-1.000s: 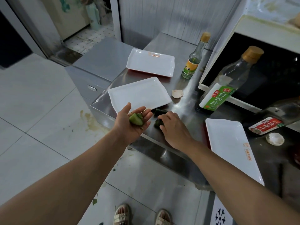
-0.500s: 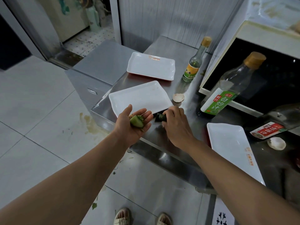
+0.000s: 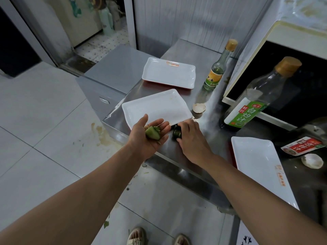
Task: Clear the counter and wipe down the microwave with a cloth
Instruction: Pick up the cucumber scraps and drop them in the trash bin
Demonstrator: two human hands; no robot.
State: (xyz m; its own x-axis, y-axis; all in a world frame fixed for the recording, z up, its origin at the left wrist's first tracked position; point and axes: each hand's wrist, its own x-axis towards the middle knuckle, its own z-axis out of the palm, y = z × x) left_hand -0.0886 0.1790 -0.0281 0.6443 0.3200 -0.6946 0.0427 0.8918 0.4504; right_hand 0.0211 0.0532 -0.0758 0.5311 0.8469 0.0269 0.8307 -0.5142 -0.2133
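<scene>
Left hand cupped palm-up beside right hand.

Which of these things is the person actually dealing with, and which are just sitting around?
In hand: left hand cupping green vegetable scraps; right hand pinching a dark green piece on the counter; microwave.

Lying about for now: white trays, bottles, eggshells.

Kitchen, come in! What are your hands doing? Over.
Left hand open, palm up, cradling green scraps. Right hand pinching a dark green piece on the counter. Plates, bottles, eggshells not yet cleared; no cloth in sight.
</scene>
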